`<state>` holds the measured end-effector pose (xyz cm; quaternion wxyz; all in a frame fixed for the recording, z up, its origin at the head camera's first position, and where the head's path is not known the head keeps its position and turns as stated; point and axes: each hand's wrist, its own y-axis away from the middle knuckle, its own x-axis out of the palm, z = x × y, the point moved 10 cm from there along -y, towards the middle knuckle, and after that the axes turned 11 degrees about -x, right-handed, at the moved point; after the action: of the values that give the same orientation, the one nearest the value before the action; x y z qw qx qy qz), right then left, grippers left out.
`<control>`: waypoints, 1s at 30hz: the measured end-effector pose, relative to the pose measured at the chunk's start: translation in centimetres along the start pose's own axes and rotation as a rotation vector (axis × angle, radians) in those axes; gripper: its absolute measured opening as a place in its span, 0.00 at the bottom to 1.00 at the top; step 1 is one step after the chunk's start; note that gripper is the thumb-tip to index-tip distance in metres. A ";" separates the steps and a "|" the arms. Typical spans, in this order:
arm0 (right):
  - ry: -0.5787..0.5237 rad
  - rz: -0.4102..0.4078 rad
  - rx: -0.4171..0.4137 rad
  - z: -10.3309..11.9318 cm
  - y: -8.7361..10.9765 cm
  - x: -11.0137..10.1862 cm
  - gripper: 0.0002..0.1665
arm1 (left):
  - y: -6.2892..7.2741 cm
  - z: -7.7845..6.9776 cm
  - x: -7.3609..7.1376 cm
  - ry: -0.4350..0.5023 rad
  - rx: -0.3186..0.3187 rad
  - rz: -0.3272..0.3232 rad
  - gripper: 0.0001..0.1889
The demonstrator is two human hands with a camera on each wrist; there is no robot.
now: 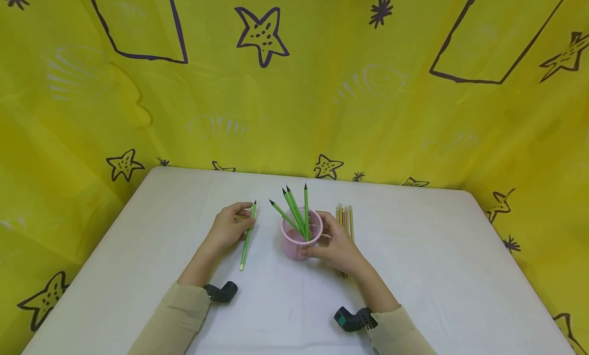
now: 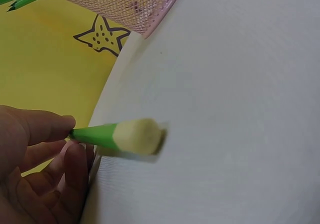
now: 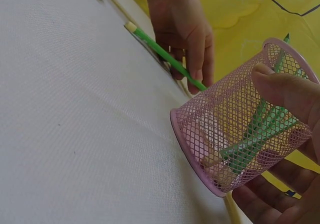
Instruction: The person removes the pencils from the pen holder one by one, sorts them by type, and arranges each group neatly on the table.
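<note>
My left hand (image 1: pixel 230 224) pinches a green pencil (image 1: pixel 247 245) between thumb and fingers, its dark tip pointing away and its pale eraser end toward me. In the left wrist view that eraser end (image 2: pixel 137 136) shows large, close over the white cloth. My right hand (image 1: pixel 338 247) grips a pink mesh pencil cup (image 3: pixel 235 129) from its right side, thumb in front and fingers behind. Several green pencils (image 1: pixel 294 214) with dark tips up lean inside the cup. The held pencil lies to the left of the cup, apart from it.
Several yellowish pencils (image 1: pixel 350 222) lie side by side just right of the cup, partly hidden behind my right hand and wrist. A white cloth covers the table (image 1: pixel 437 273). A yellow curtain (image 1: pixel 294 89) with starfish drawings hangs behind it.
</note>
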<state>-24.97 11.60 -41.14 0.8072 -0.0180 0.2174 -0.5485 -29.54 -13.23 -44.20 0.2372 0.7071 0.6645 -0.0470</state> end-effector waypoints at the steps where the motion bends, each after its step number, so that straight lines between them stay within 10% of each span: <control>1: 0.002 0.000 -0.002 0.0 0.0 0.0 0.50 | 0.0 0.0 0.0 -0.005 0.003 -0.008 0.25; 19: 0.010 0.002 0.008 0.0 0.0 -0.1 0.51 | 0.5 -0.9 -0.4 -0.037 0.025 -0.033 0.23; 30: -0.016 0.004 0.008 0.2 0.0 0.1 0.50 | 2.2 -4.2 1.1 0.145 0.138 0.157 0.22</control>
<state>-24.84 11.48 -41.02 0.8101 -0.0188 0.2086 -0.5477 -28.31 -10.55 -40.26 0.1421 0.7732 0.6177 -0.0226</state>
